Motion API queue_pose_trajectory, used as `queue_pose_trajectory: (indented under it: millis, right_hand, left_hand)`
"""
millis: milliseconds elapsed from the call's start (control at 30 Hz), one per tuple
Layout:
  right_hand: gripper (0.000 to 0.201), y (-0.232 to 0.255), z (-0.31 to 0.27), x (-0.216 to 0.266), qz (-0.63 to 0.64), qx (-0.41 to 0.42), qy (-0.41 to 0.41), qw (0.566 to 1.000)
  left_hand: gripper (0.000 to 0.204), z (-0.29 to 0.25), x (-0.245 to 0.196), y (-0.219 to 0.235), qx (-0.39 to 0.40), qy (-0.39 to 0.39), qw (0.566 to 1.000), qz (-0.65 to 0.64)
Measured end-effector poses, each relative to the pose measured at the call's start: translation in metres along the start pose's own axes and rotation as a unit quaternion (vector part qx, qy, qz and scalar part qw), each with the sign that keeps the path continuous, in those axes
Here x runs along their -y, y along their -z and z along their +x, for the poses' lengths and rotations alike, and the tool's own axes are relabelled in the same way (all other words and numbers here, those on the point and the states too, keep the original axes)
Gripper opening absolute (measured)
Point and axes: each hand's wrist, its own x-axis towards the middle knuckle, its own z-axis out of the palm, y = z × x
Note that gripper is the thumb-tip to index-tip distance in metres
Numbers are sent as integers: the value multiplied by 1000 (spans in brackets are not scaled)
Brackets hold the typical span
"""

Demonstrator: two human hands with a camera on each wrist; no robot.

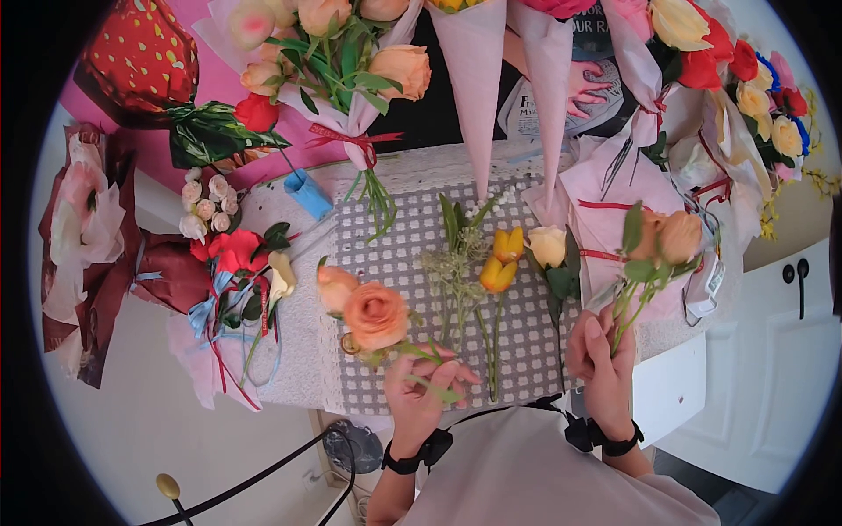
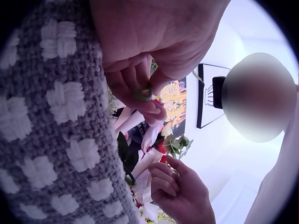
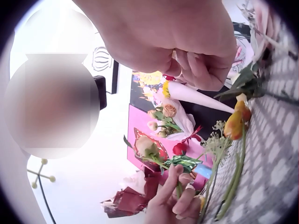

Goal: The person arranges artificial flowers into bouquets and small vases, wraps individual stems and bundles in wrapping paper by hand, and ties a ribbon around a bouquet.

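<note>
head view: pinches orange roses (image 1: 375, 317) by their stems in left hand (image 1: 430, 393) at six o'clock, peach roses (image 1: 674, 237) in right hand (image 1: 605, 358) at four. left wrist: curls fingers round green stem (image 2: 143, 93). right wrist: curls right fingers at one, hiding the grip.

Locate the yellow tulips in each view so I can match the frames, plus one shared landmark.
Head: tulips just right of centre, on the checked cloth, left of the white rose.
Left wrist: tulips not visible.
Right wrist: tulips on the right side, about mid-height, stems running down toward the bottom.
Shared landmark: the checked cloth, across the middle in head, filling the left side in left wrist, along the right edge in right wrist.
</note>
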Motion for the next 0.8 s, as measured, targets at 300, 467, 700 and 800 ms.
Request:
queue_pose_trajectory:
  millis: [300,467,700,800]
  right_hand:
    - [20,-14,-5,-3,-49,101,-46,993]
    - [22,-11,-6,-14,-59,120,-13,991]
    - [20,-11,-6,-15,-235,142,75,959]
    - [20,-14,-8,-14,-294,120,37,948]
  left_hand:
    - [14,-4,8,3,-25,-12,998,61]
    - [15,-4,12,0,-77,-15,997,28]
    - [13,-2,18,4,-75,-42,995,-43]
    - [13,1,14,-1,-89,-50,995,-25]
